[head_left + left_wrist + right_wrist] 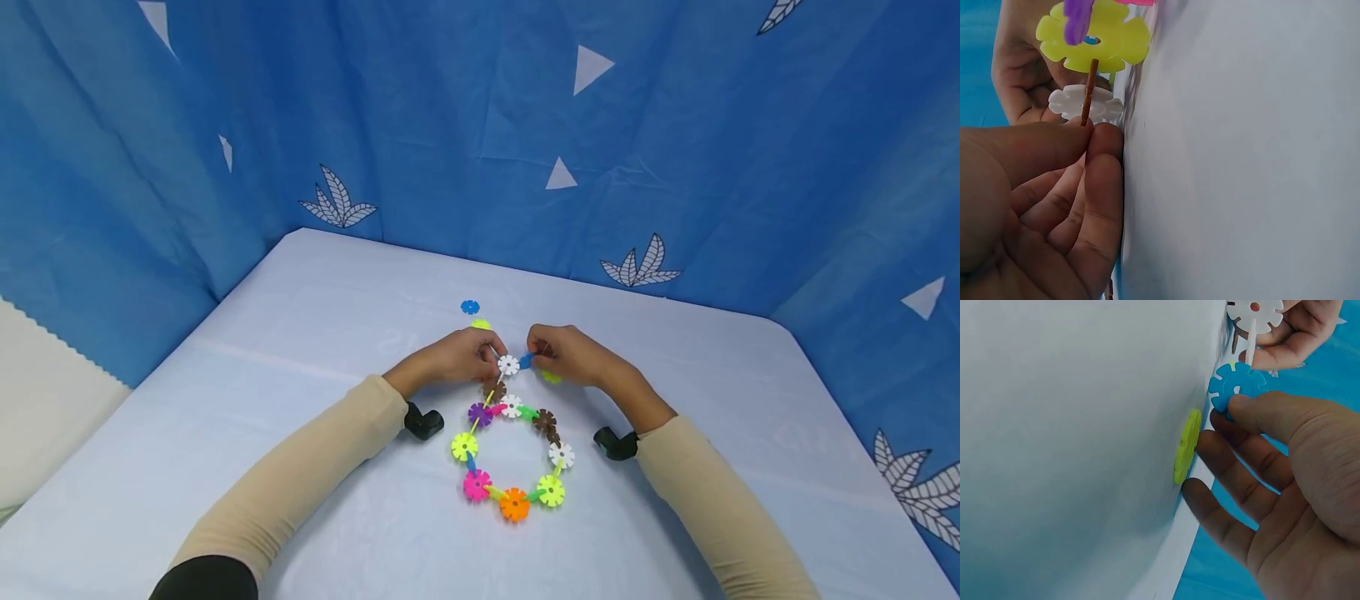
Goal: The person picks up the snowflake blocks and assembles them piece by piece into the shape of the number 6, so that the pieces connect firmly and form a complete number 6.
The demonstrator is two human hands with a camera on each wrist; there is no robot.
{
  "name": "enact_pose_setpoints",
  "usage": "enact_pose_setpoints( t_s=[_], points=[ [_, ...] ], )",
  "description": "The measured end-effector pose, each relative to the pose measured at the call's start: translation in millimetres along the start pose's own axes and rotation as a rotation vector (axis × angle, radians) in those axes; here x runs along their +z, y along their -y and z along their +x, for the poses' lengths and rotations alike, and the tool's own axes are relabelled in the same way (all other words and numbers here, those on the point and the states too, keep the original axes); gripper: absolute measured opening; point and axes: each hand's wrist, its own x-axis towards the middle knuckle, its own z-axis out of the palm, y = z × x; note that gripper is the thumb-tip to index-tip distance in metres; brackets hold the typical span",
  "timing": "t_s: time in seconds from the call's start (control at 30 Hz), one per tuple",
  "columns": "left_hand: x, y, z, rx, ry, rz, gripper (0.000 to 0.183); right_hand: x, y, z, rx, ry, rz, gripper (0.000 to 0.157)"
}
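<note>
Slotted interlocking plastic discs make a ring, with a short chain rising from it. My left hand [467, 353] pinches a brown slotted disc [1090, 94] between thumb and finger. Slotted into that disc is a yellow disc [1119, 37], with a purple disc [1077, 22] beyond. A white disc [508, 365] sits between the hands. My right hand [573, 354] holds a blue disc [1235, 384] by its edge with thumb and forefinger, right at a white piece [1251, 344] seen edge-on. Its other fingers spread near a yellow-green disc [1188, 447] on the table.
Toward me on the white table [337, 517] lies the ring, including an orange disc [514, 505] and a pink disc [477, 485]. Beyond my left hand lie a loose blue disc [469, 307] and a yellow disc [481, 323]. A blue curtain [465, 125] hangs behind.
</note>
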Motion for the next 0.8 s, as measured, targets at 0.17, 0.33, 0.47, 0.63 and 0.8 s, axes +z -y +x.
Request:
enact_pose_setpoints(
  t_s=[0.17,0.33,0.47,0.63,0.8],
  points=[
    [1.0,0.3,1.4,0.017,0.002,0.027,0.026,4.9,1.6,1.7,-0.081,-0.03,-0.035,0.012],
    [1.6,1.3,2.0,0.029,0.002,0.026,0.026,7.0,3.0,2.0,-0.105,-0.051,-0.079,0.012],
    [1.5,1.7,1.9,0.021,-0.002,0.025,0.026,7.4,3.5,1.4,-0.068,-0.046,-0.075,0.01],
    [0.6,2.3,1.5,0.024,0.007,0.029,0.033,8.2,3.3,1.2,-0.073,-0.054,-0.061,0.009],
    [1.0,1.8,1.7,0.041,0.012,0.03,0.033,7.6,2.6,0.3,-0.087,-0.075,-0.06,0.009]
  ],
)
